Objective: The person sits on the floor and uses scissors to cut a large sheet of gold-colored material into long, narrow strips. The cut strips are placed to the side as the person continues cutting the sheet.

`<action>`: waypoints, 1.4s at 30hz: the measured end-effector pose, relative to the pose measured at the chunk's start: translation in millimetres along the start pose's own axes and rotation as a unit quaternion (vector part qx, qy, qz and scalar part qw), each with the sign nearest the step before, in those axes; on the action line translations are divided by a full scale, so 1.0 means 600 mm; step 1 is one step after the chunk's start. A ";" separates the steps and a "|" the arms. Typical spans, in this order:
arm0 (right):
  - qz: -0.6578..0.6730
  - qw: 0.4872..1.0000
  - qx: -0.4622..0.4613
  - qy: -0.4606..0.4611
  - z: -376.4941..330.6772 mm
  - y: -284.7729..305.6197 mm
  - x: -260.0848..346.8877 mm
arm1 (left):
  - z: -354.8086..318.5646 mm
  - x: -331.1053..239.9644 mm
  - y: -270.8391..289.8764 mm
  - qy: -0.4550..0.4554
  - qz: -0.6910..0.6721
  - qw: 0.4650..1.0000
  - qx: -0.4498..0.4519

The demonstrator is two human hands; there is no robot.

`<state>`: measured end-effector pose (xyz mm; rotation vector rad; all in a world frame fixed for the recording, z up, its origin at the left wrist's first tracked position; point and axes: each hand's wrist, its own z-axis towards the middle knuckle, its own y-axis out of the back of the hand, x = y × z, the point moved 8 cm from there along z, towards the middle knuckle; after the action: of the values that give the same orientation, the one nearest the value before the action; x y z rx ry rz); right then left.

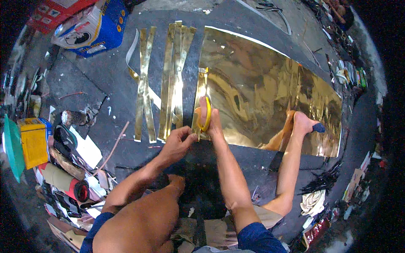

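A large gold, mirror-like sheet (257, 88) lies on the floor in front of me, with a pale rim along its curved far edge. My right hand (211, 121) is closed around yellow-handled scissors (208, 111) at the sheet's left edge; the blades point away from me and are hard to make out. A narrow gold strip (201, 86) runs along that edge, left of the scissors. At its near end, my left hand (181, 141) pinches the strip's corner. Further left, several cut gold strips (169, 80) lie lengthwise, some crossed over each other.
My bare right foot (301, 123) rests on the sheet's right part. A blue and white box (99, 33) stands far left, a yellow container (34, 143) at the left. Rolls, paper scraps and a thin stick (114, 145) clutter the near left. A crumpled cloth (313, 203) lies near right.
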<state>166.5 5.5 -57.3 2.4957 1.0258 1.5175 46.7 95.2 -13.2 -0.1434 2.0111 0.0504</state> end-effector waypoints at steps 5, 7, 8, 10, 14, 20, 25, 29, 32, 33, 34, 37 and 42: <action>-0.032 0.999 -0.019 0.001 0.054 0.015 0.026 | -0.013 -0.037 0.008 0.000 0.035 0.999 0.000; -0.009 1.000 -0.024 -0.001 0.074 0.021 0.053 | -0.020 -0.038 0.012 0.006 0.049 0.999 -0.005; 0.002 1.000 -0.026 -0.002 0.086 0.021 0.066 | -0.026 -0.037 0.014 0.002 0.053 0.999 -0.012; -0.026 0.995 -0.069 0.069 0.126 0.041 0.098 | -0.030 -0.063 0.013 0.023 0.063 0.998 -0.004; -0.045 0.994 -0.070 0.069 0.198 0.054 0.137 | -0.042 -0.067 0.019 0.013 0.015 1.000 -0.019; 0.049 0.997 -0.057 -0.001 0.294 0.079 0.200 | -0.066 -0.053 0.036 0.019 0.022 0.999 -0.028; 0.179 0.983 -0.032 0.025 0.328 0.098 0.181 | -0.068 0.049 0.093 0.075 0.244 0.963 -0.085; 0.112 0.993 -0.025 0.012 0.231 0.129 0.103 | -0.051 -0.065 0.105 -0.042 0.517 0.832 -0.199; 0.161 0.986 0.020 -0.026 0.108 0.079 0.020 | 0.001 -0.016 0.070 -0.157 0.341 0.919 -0.123; 0.211 0.976 0.041 -0.045 0.043 0.065 0.002 | 0.026 0.028 0.057 -0.116 0.288 0.944 -0.111; 0.223 0.972 0.024 -0.064 -0.019 0.059 -0.022 | 0.047 0.059 0.035 -0.077 0.233 0.965 -0.096; 0.244 0.964 0.036 -0.096 -0.196 0.046 -0.102 | 0.084 0.102 -0.015 0.044 0.036 0.994 -0.091; 0.302 0.929 0.123 -0.174 -0.406 -0.007 -0.169 | 0.104 0.097 -0.012 0.038 0.187 0.975 -0.116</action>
<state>-62.4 -117.5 -10.9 3.3079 0.4256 0.9920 79.0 89.8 -92.3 0.0892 2.0799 0.5288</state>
